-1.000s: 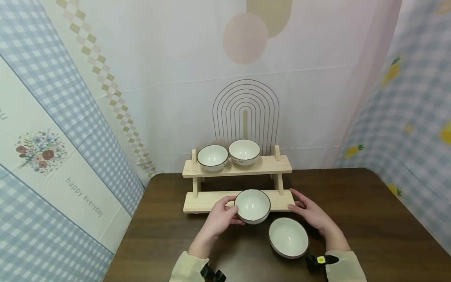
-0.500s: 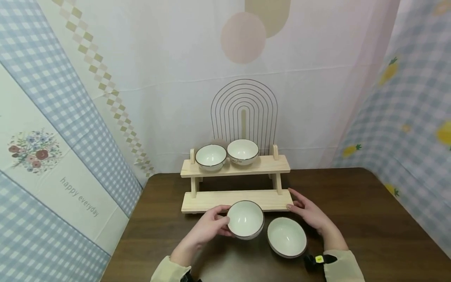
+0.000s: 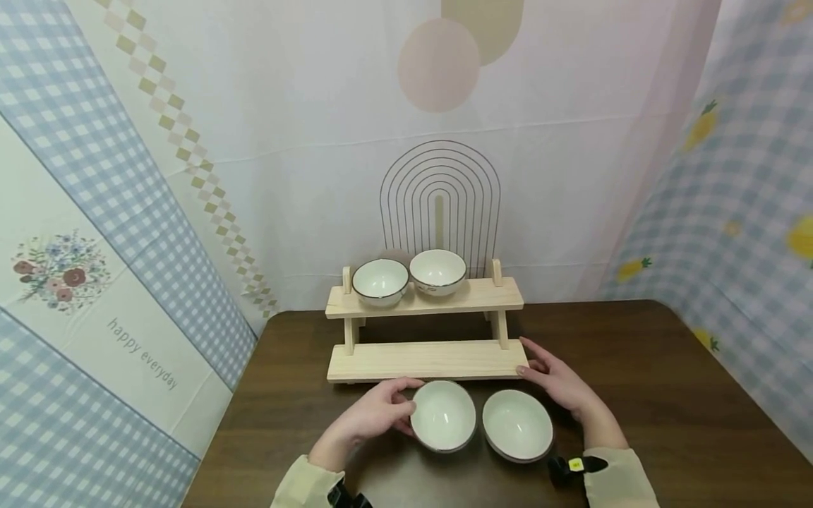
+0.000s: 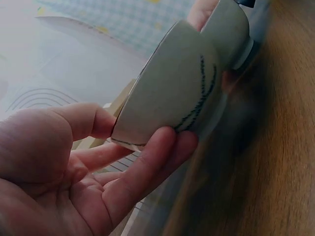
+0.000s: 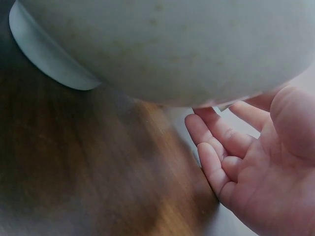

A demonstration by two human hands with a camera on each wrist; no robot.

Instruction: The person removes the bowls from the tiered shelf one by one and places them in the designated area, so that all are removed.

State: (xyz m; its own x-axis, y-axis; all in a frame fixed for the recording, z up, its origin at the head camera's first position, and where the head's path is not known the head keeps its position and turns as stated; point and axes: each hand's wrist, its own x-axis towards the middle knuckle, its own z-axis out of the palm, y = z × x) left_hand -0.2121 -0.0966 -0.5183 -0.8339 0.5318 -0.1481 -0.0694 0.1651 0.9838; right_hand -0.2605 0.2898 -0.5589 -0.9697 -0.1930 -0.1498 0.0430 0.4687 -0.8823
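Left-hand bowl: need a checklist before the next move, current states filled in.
1. Left hand has a grip on the held bowl: ok, fingers at rim and outer wall.
2. Held bowl off the lower shelf: ok, it is in front of it.
3. Held bowl's foot flat on the table: cannot tell, contact is blurred and shadowed.
4. Held bowl apart from the neighbouring bowl: ok, narrow gap in the head view.
5. Right hand free: not ok, its fingers are at the lower shelf's right end.
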